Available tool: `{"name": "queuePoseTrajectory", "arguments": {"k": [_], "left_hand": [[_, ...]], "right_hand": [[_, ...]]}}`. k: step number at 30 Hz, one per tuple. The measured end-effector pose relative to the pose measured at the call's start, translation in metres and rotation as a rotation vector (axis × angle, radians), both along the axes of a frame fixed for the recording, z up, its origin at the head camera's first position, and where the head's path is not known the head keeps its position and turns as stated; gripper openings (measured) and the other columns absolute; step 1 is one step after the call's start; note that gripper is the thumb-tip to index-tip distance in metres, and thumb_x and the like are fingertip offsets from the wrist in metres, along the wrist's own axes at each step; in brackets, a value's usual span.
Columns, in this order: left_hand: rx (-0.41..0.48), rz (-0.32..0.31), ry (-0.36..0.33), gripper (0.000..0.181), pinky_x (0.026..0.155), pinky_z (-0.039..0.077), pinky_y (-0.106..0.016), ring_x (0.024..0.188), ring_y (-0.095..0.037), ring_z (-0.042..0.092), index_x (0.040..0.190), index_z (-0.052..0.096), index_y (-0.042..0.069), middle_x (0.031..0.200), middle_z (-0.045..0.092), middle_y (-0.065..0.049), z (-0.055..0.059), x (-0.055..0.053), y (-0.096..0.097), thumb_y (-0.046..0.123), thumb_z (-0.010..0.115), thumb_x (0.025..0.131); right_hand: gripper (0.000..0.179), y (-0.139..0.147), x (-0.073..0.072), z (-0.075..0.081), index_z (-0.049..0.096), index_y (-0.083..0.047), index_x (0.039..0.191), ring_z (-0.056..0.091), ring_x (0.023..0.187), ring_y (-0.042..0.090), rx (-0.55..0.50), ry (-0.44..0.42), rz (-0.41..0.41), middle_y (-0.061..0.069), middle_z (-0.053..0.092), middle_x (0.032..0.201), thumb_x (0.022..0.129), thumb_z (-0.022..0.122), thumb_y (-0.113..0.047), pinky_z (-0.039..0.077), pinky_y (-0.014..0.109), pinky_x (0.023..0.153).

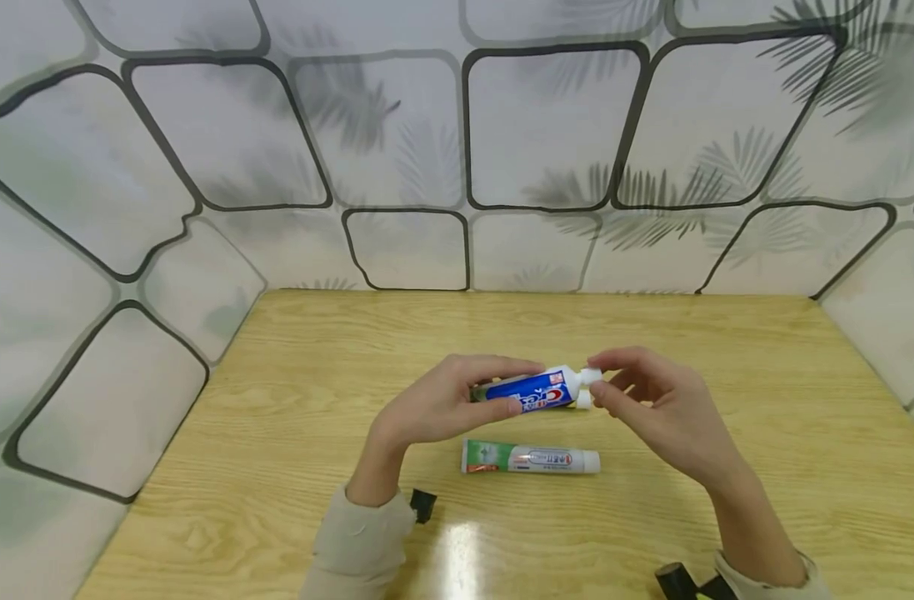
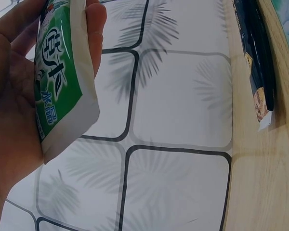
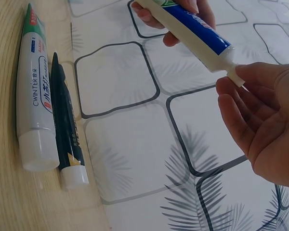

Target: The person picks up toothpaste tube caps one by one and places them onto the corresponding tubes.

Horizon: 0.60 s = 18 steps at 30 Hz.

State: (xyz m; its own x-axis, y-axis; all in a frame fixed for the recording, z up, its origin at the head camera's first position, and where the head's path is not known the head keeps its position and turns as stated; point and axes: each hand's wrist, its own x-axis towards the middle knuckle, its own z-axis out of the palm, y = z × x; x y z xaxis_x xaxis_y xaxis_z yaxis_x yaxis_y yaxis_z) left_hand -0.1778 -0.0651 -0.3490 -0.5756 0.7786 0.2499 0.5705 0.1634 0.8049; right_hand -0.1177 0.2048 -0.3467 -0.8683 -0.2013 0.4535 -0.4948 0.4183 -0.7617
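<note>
My left hand (image 1: 449, 400) grips a blue, green and white toothpaste tube (image 1: 537, 393) above the table, its nozzle end pointing right. The thumb and fingers of my right hand (image 1: 662, 408) pinch the small white cap (image 1: 590, 377) at that end. In the left wrist view, the green tail of the held toothpaste tube (image 2: 62, 82) lies across the palm. Below the hands, a green and white toothpaste tube (image 1: 531, 457) lies flat on the table. Beside it is a dark toothpaste tube (image 3: 65, 115) with a white cap, mostly hidden behind the held tube in the head view.
The wood-grain table (image 1: 314, 350) ends at a wall (image 1: 404, 250) with a leaf and stone pattern at the back, with similar walls on the left and right. Black straps or mounts (image 1: 422, 505) sit by both wrists.
</note>
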Motion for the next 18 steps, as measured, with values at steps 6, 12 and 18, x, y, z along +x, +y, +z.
{"name": "queuePoseTrajectory", "arguments": {"k": [6, 12, 18], "left_hand": [[-0.012, -0.003, -0.002, 0.041, 0.078, 0.053, -0.027, 0.092, -0.009, 0.061, 0.139, 0.058, 0.013, 0.121, 0.067, 0.001, -0.0008, 0.0009, -0.0001, 0.017, 0.062, 0.099], [-0.019, -0.003, -0.029, 0.040, 0.079, 0.054, -0.027, 0.093, -0.009, 0.061, 0.139, 0.058, 0.013, 0.122, 0.067, 0.000, -0.0009, 0.0023, -0.0003, 0.017, 0.062, 0.100], [-0.016, -0.016, -0.017, 0.040, 0.081, 0.054, -0.027, 0.094, -0.008, 0.062, 0.139, 0.058, 0.012, 0.121, 0.067, 0.000, -0.0011, 0.0006, 0.0006, 0.017, 0.062, 0.100]], "right_hand": [[0.031, -0.0002, -0.0002, -0.0021, 0.071, -0.009, 0.109, 0.064, 0.064, 0.010, 0.004, 0.037, 0.012, 0.002, 0.070, 0.083, 0.084, 0.071, 0.010, 0.050, 0.022, 0.055], [0.034, 0.0002, -0.0007, -0.0041, 0.073, -0.010, 0.108, 0.064, 0.072, 0.008, 0.024, 0.087, 0.010, -0.003, 0.072, 0.090, 0.082, 0.073, 0.012, 0.051, 0.021, 0.059], [0.036, 0.0018, -0.0020, -0.0046, 0.074, -0.009, 0.107, 0.064, 0.074, 0.007, 0.041, 0.138, 0.023, -0.003, 0.072, 0.092, 0.079, 0.074, 0.014, 0.051, 0.019, 0.061]]}}
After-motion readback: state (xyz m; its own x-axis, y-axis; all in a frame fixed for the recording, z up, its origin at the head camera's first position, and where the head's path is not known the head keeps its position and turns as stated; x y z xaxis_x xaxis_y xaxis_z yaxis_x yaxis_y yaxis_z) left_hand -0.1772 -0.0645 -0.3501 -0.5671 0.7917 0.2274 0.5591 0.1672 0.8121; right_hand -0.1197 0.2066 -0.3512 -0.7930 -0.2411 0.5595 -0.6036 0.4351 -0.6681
